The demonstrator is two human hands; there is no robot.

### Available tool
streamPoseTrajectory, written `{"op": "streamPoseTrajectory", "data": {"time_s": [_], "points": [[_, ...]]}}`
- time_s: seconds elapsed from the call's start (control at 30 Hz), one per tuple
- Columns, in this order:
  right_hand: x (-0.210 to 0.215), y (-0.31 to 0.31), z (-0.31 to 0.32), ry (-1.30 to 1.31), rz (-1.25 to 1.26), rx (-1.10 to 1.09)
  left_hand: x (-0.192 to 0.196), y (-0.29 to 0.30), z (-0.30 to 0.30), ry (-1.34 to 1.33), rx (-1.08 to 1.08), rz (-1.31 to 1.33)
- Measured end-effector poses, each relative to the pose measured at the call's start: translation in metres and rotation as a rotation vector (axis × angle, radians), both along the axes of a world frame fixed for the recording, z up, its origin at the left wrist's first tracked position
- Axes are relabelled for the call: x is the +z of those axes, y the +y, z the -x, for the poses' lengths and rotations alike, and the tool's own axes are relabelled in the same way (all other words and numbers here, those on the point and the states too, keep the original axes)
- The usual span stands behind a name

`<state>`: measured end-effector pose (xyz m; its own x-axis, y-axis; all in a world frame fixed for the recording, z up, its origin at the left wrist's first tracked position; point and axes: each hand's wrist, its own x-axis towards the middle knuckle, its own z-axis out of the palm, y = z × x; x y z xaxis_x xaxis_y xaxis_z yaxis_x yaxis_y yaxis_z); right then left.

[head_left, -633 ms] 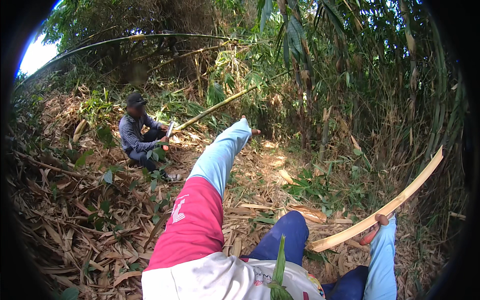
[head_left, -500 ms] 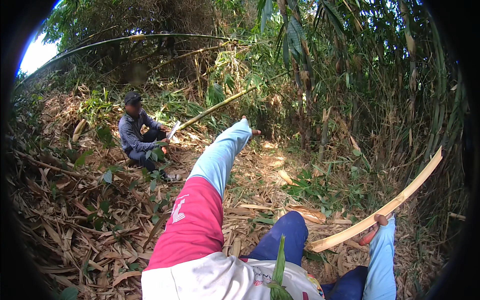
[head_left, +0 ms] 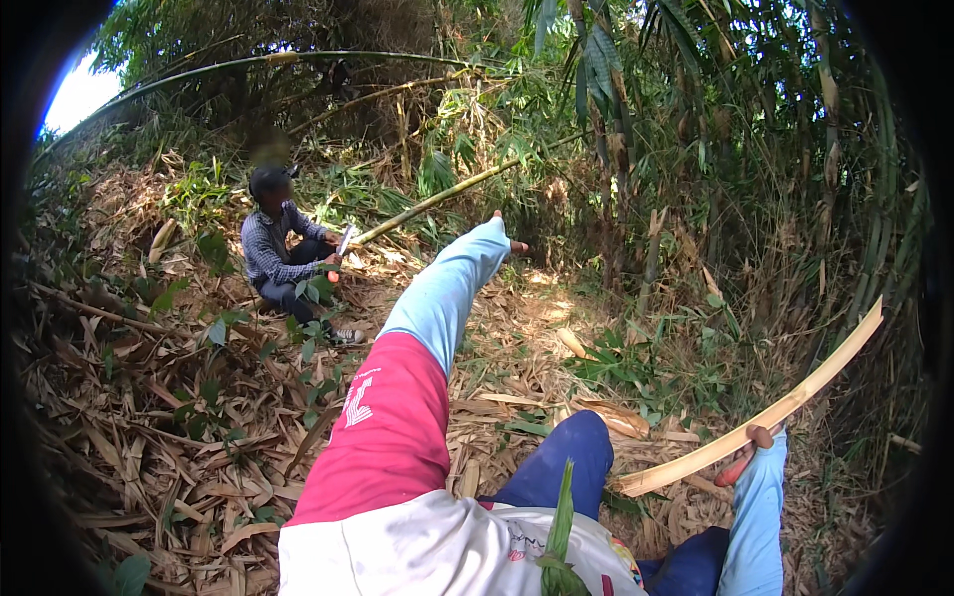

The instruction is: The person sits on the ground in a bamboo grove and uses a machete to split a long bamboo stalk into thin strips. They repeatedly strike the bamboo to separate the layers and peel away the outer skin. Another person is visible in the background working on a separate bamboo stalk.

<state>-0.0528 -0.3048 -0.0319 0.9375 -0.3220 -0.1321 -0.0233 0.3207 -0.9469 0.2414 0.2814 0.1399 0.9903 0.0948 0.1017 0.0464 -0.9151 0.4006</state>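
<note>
My left arm reaches far out in front, its light blue sleeve covering most of my left hand (head_left: 510, 236). A fingertip and the thumb show past the cuff, stretched apart, with nothing seen in them. Down at the right, my right hand (head_left: 745, 457) is closed round a long split bamboo strip (head_left: 800, 395), thumb on top and fingers beneath. The strip is pale and wide. It slants from beside my blue-trousered knee (head_left: 571, 452) up to the right, clear of the ground at its far end.
A person (head_left: 283, 248) in a checked shirt sits at the left, holding a pale, flat, blade-like thing (head_left: 345, 240). Behind, a cut bamboo pole (head_left: 437, 199) leans across. Dense bamboo stems (head_left: 715, 189) stand at the right. Dry leaves (head_left: 199, 437) cover the ground.
The view has shifted slightly. My left hand sits a little further right and higher in the picture. The seated person's head has turned to the right. My right hand keeps its hold on the strip.
</note>
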Motion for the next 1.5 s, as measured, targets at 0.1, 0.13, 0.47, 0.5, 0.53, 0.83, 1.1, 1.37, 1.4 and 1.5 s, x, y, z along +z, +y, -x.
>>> {"op": "streamPoseTrajectory", "data": {"time_s": [0.1,0.13,0.47,0.5,0.53,0.83,1.1,1.37,1.4,1.5], "points": [[0.012,0.024,0.002,-0.088,-0.063,-0.024,0.002,0.025,0.007,-0.071,-0.015,0.025],[0.009,0.02,0.004,-0.098,-0.07,-0.037,0.007,0.013,0.01,-0.069,-0.032,0.047],[0.021,0.035,0.009,-0.115,-0.078,-0.02,0.039,-0.014,0.022,0.232,0.173,-0.159],[0.021,0.034,0.008,-0.104,-0.055,-0.019,0.036,-0.013,0.024,0.245,0.183,-0.168],[0.022,0.034,0.008,-0.096,-0.031,-0.023,0.034,-0.014,0.025,0.254,0.189,-0.176],[0.041,0.048,0.019,-0.056,-0.101,0.033,0.015,-0.023,0.023,0.304,0.23,-0.175],[0.042,0.051,0.022,0.028,-0.12,0.09,0.011,-0.018,0.029,0.302,0.252,-0.157],[0.032,0.045,0.015,-0.134,-0.111,0.019,0.001,-0.011,0.019,0.24,0.187,-0.14],[0.021,0.038,0.009,-0.13,-0.084,-0.019,-0.003,-0.012,0.012,0.221,0.152,-0.131],[0.017,0.034,0.004,-0.087,-0.041,-0.05,-0.019,0.003,0.002,0.115,0.028,-0.04]]}}
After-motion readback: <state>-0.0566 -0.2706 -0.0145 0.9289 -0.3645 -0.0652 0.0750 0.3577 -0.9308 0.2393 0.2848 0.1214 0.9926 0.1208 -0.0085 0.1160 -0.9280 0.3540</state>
